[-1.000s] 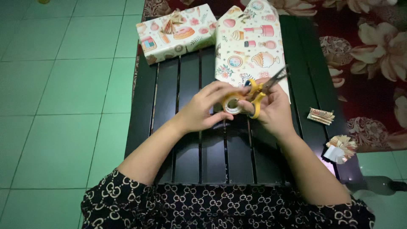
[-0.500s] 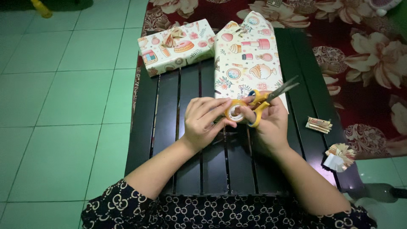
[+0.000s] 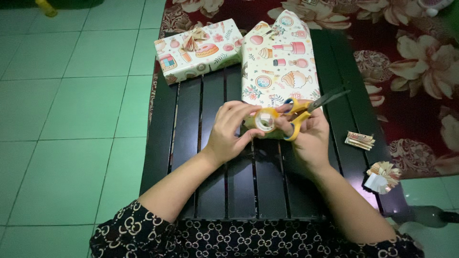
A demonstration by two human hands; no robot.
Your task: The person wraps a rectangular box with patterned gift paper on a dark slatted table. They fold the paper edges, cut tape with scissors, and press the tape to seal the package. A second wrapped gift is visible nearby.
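Over a dark slatted table (image 3: 191, 157) my left hand (image 3: 229, 131) holds a small roll of clear tape (image 3: 265, 119), fingers curled around its rim. My right hand (image 3: 308, 136) grips yellow-handled scissors (image 3: 306, 111), their dark blades pointing up and to the right, and its fingers also touch the tape roll. Both hands meet just in front of a wrapped parcel (image 3: 282, 62) in pale patterned paper, whose far end is folded to a point.
A second wrapped box (image 3: 196, 50) with a paper fan ornament lies at the table's far left. Two folded paper ornaments (image 3: 359, 140) (image 3: 382, 176) sit at the right edge. Green floor tiles are on the left, a red floral carpet (image 3: 420, 71) on the right.
Both hands have kept the tape roll and scissors and stayed together over the table's middle. The view has shifted slightly; the scissors' blades stay pointed to the upper right.
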